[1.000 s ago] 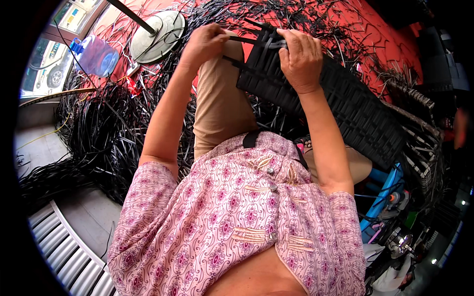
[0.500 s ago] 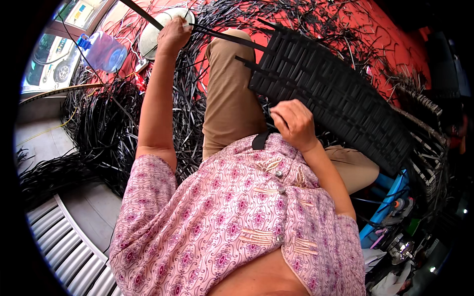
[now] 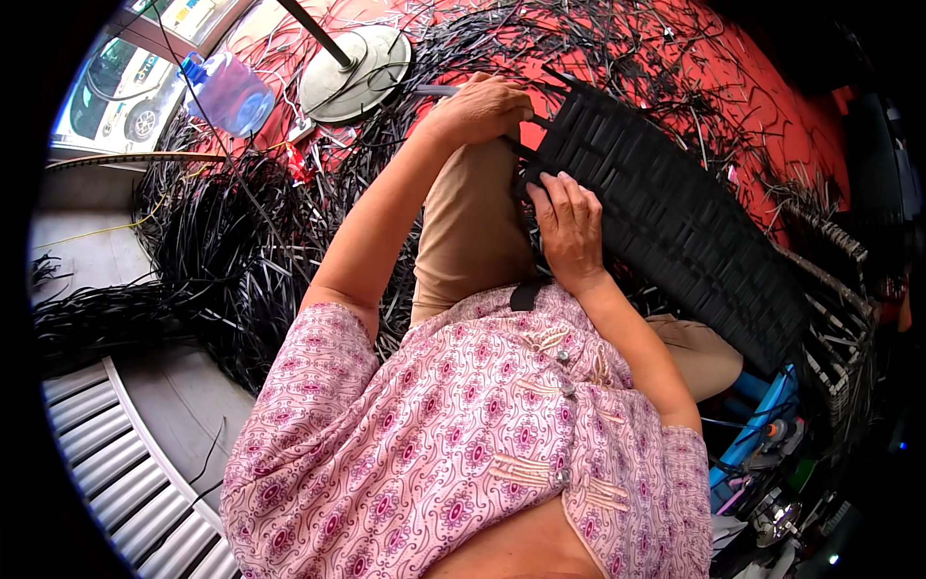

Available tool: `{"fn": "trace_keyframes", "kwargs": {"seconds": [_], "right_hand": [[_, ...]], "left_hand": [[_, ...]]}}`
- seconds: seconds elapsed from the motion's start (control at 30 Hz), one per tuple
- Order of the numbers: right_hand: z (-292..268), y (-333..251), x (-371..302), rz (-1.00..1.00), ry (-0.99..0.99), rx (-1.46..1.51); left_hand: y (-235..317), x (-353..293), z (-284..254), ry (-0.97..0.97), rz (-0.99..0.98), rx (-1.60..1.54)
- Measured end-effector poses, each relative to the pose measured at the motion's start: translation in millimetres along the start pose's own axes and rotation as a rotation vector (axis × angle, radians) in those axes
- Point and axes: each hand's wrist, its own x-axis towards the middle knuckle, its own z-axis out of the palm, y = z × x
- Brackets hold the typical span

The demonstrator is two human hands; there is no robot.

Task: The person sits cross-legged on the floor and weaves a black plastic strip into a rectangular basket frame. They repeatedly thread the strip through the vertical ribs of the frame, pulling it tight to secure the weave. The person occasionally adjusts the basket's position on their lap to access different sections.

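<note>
A long panel woven from black flat strips slants across my lap, with loose strip ends sticking out at its far left end. My left hand is closed just left of that end, on a black strip that runs to the panel. A greyish flat length shows on the hand's far side; whether it is the same strip I cannot tell. My right hand grips the panel's near left edge, fingers bent over the weave and the thumb close beside them.
Heaps of loose black strips cover much of the red floor. A round stand base with a pole and a clear blue water jug stand far left. A slatted white seat is near left; a blue bar and tools lie right.
My left hand has come back from over the stand base to the panel's end. My right hand has moved slightly forward onto the panel's edge. The view has shifted a little.
</note>
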Motion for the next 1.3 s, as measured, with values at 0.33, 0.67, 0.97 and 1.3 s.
{"fn": "trace_keyframes", "kwargs": {"seconds": [0.33, 0.67, 0.97, 1.3], "right_hand": [[18.0, 11.5, 12.2, 0.081, -0.048, -0.158], [21.3, 43.7, 27.2, 0.119, 0.038, -0.254], [-85.3, 146.5, 21.3, 0.22, 0.254, -0.43], [-109.1, 226.0, 27.2, 0.339, 0.487, -0.413]], "left_hand": [[16.1, 62.9, 23.1, -0.194, -0.288, 0.129], [1.1, 61.5, 59.5, -0.098, -0.537, -1.547], [108.4, 157.2, 17.0, -0.036, -0.028, -1.542], [90.5, 140.9, 43.5, -0.053, -0.202, -1.182]]}}
